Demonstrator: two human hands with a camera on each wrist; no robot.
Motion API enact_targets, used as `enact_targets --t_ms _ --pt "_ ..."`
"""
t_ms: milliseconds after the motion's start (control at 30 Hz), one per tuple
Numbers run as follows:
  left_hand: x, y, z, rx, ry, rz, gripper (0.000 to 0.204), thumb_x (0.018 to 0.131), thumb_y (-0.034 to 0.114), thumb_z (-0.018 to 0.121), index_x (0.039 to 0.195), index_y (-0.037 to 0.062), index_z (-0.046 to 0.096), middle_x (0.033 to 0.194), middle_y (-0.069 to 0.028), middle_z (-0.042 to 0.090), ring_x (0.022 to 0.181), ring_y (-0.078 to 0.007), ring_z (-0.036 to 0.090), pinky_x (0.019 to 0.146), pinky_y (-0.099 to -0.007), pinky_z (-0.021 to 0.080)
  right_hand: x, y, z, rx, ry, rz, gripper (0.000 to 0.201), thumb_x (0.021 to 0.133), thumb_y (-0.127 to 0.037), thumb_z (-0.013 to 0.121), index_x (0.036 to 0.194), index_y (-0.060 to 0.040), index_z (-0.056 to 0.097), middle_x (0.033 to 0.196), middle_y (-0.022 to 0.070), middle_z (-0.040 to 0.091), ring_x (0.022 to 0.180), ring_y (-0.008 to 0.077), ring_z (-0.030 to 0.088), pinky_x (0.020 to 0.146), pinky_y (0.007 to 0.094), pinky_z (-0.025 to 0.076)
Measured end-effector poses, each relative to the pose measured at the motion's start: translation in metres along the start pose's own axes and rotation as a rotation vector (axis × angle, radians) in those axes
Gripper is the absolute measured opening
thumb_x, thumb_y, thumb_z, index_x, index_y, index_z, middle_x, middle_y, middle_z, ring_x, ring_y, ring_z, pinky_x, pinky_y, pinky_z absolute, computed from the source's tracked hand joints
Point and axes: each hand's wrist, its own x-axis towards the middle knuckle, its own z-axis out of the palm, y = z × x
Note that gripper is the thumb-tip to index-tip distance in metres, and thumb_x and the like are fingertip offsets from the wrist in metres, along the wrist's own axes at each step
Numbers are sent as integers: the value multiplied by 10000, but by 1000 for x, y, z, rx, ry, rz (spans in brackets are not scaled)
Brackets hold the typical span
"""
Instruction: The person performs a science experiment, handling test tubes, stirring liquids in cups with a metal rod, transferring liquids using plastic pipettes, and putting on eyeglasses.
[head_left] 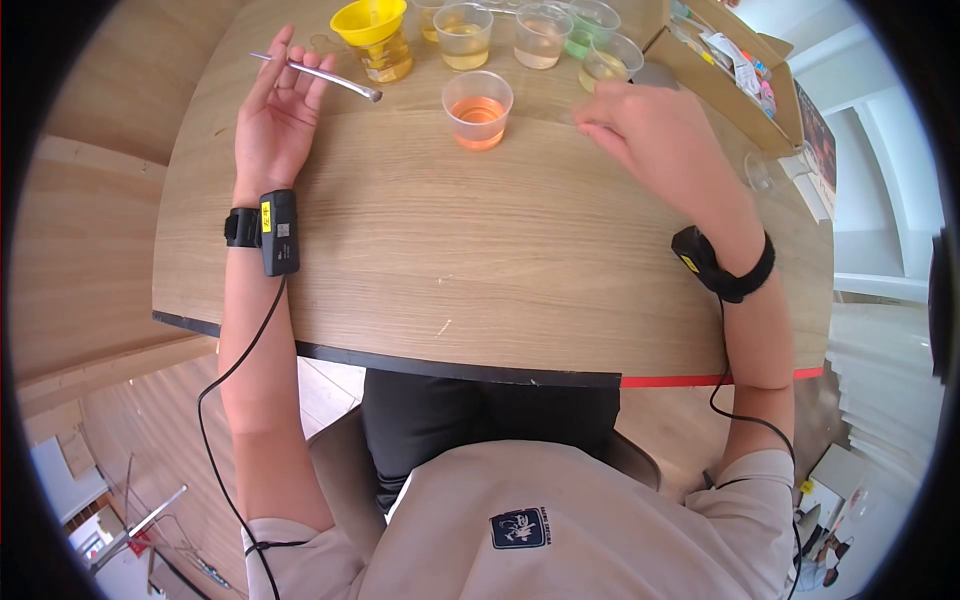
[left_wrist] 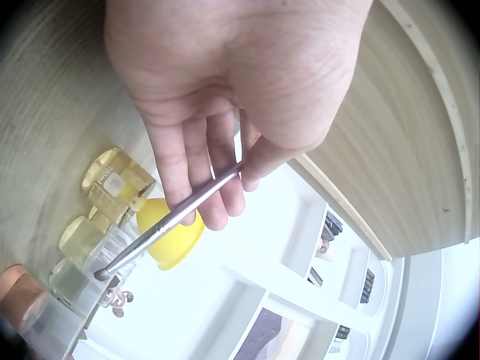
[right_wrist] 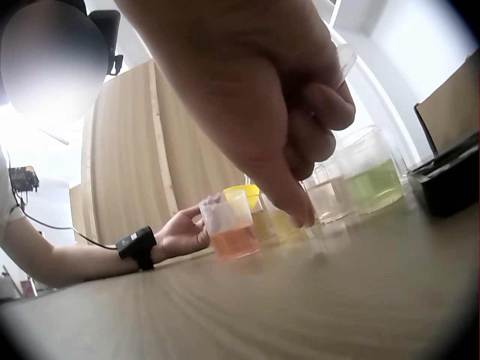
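Note:
My left hand (head_left: pixel 278 130) pinches a thin silvery-purple brush (head_left: pixel 325 76) between thumb and fingers, its dark tip pointing right. In the left wrist view the brush (left_wrist: pixel 169 223) slants below the palm of the left hand (left_wrist: pixel 232 97). My right hand (head_left: pixel 665 145) is curled at a clear cup (head_left: pixel 617 55) of pale yellow liquid, whose lower part it partly hides. The right wrist view shows the bent fingers of the right hand (right_wrist: pixel 277 112) beside a clear rim (right_wrist: pixel 346 61); their contact is mostly hidden. A cup of orange liquid (head_left: pixel 477 120) stands between the hands.
Behind are a beaker (head_left: pixel 388 62) under a yellow funnel (head_left: pixel 368 20), cups of yellow (head_left: pixel 463 45), pinkish (head_left: pixel 542 45) and green liquid (head_left: pixel 580 42). A cardboard box (head_left: pixel 775 105) with small items stands at the right. The table edge (head_left: pixel 450 367) runs near the body.

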Motion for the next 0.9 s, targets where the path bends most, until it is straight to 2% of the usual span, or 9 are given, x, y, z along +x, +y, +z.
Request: enact_targets --t_ms 67,267,367,533,667,733,900 --pt "0 1 -1 8 1 1 456 1031 91 537 1453 -27 412 1073 -89 635 1069 -221 642 1114 -441 498 0 0 -2 44 -5 -24 109 880 -174 691 903 -75 729 889 72 705 784 294 669 690 393 522" --pt "1 0 -2 8 -6 3 458 1030 91 541 1453 -29 412 1067 -87 647 1067 -222 647 1114 -440 498 1 -1 -5 12 -43 49 112 889 -167 674 894 -69 728 898 72 705 780 299 666 689 399 523" --pt "1 0 -1 0 0 -3 459 1029 90 542 1453 -28 412 1062 -89 649 1065 -222 649 1113 -438 499 1 -1 1 -64 55 53 122 889 -181 676 897 -72 730 865 74 704 778 297 667 691 401 522" --pt "0 1 -1 0 14 0 464 1028 93 543 1455 -28 409 1066 -91 644 1063 -222 647 1108 -437 504 1 -3 -4 34 -34 44 128 888 -197 682 888 -78 728 824 81 691 773 296 664 684 399 518" --pt "-1 0 1 17 10 6 463 1028 92 540 1456 -27 407 1068 -92 638 1062 -222 643 1106 -438 506 -1 2 -4 69 -5 16 131 891 -203 683 885 -78 723 805 79 686 761 298 661 671 400 514" --pt "0 0 1 15 23 4 465 1029 91 537 1458 -27 403 1069 -93 633 1061 -220 639 1106 -440 505 1 4 -4 -10 -2 66 144 893 -211 685 882 -72 720 781 88 683 744 300 660 655 405 508" --pt "-1 0 2 14 12 7 461 1032 96 534 1458 -26 405 1067 -89 635 1064 -219 640 1104 -439 507 1 4 -4 -44 -5 54 157 896 -213 684 877 -61 718 749 106 670 733 309 660 641 414 505"
